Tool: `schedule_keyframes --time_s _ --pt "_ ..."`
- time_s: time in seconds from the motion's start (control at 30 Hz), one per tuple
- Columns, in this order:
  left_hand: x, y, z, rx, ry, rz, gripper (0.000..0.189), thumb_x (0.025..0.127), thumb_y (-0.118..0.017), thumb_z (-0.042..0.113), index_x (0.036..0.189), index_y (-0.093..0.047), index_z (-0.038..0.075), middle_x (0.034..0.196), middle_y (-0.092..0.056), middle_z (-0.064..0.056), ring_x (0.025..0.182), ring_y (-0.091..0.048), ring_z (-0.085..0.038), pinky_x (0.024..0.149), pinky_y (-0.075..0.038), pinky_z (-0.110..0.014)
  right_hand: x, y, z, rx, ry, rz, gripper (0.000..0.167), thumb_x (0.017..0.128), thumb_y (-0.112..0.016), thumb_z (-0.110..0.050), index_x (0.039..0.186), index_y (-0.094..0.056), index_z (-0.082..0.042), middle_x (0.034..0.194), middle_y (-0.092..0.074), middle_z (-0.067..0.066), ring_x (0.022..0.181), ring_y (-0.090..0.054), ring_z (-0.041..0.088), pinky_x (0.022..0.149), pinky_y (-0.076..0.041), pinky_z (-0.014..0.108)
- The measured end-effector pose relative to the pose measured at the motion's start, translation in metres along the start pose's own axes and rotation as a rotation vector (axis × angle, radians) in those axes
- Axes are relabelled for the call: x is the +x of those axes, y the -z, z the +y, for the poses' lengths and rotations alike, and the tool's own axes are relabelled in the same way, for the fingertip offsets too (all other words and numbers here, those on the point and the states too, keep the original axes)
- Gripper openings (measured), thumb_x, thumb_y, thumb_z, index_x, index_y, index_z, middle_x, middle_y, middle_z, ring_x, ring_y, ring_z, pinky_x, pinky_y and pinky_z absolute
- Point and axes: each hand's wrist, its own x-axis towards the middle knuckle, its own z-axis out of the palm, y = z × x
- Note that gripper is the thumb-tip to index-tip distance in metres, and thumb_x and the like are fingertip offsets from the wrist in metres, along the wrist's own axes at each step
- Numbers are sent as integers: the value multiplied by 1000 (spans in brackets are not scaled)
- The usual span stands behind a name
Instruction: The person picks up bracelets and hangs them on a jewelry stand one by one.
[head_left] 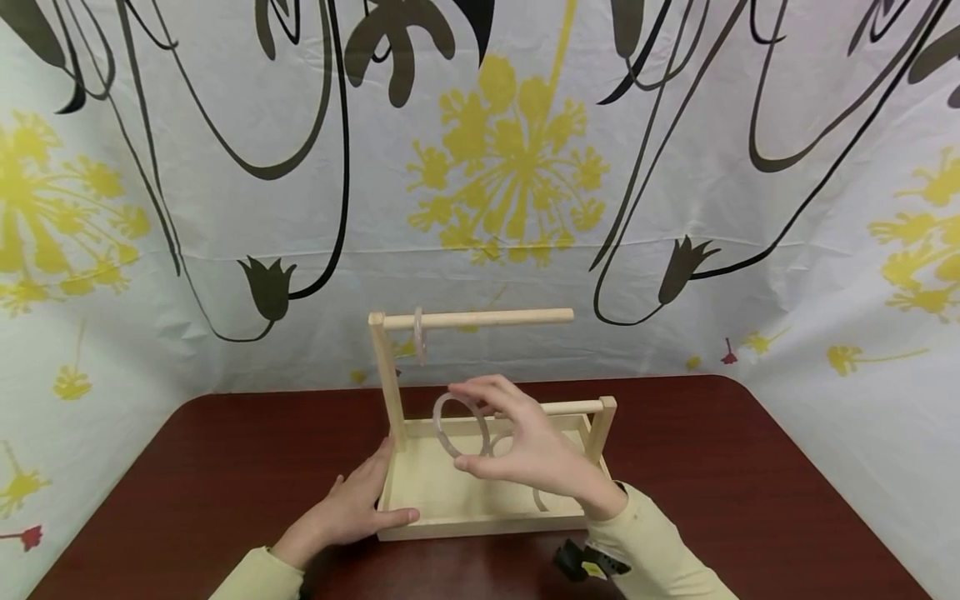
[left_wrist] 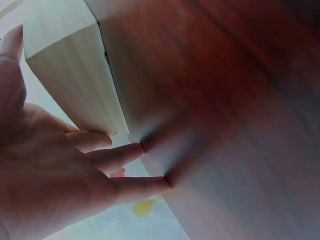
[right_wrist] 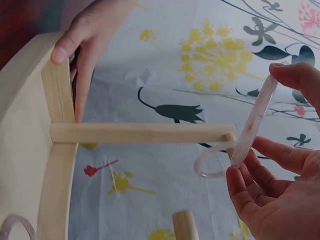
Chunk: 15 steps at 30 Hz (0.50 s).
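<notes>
My right hand (head_left: 536, 446) pinches a pale, translucent bangle (head_left: 437, 425) between thumb and fingertips, above a light wooden tray stand (head_left: 480, 527). The right wrist view shows this bangle nearly edge-on. Another bangle (head_left: 420, 346) hangs on the stand's tall horizontal rod (head_left: 495, 317), toward the upright. Inside the tray lies a further bangle (head_left: 541, 500), partly hidden behind my right hand. My left hand (head_left: 352, 504) rests against the tray's left end. Its thumb lies over the rim, while its straight fingers extend along the outside, fingertips at the dark tabletop in the left wrist view.
A shorter rod (head_left: 570, 407) on a low post (head_left: 602, 421) stands at the stand's right side. The tall rod's right end is free. Dark reddish wood covers the table (head_left: 225, 467), and a flower-patterned cloth (head_left: 510, 208) hangs behind and at both sides.
</notes>
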Motion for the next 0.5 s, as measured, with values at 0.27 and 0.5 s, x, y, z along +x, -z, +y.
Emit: schedule_keyframes --time_s 0.27,0.5 --pt "-1 1 0 -1 2 2 112 82 -72 52 154 -2 2 156 -16 -24 138 -25 -44 90 -15 -81 -2 17 3 -27 -17 24 64 78 -82 -13 136 -55 -15 128 -53 0 111 -54 15 93 -45 34" --pt "0 0 0 0 2 -8 112 83 -71 53 154 -3 0 156 -16 -24 138 -26 -43 91 -15 -80 -9 35 7 -96 -41 52 64 79 -82 -17 137 -54 -17 130 -52 2 108 -56 15 92 -46 34"
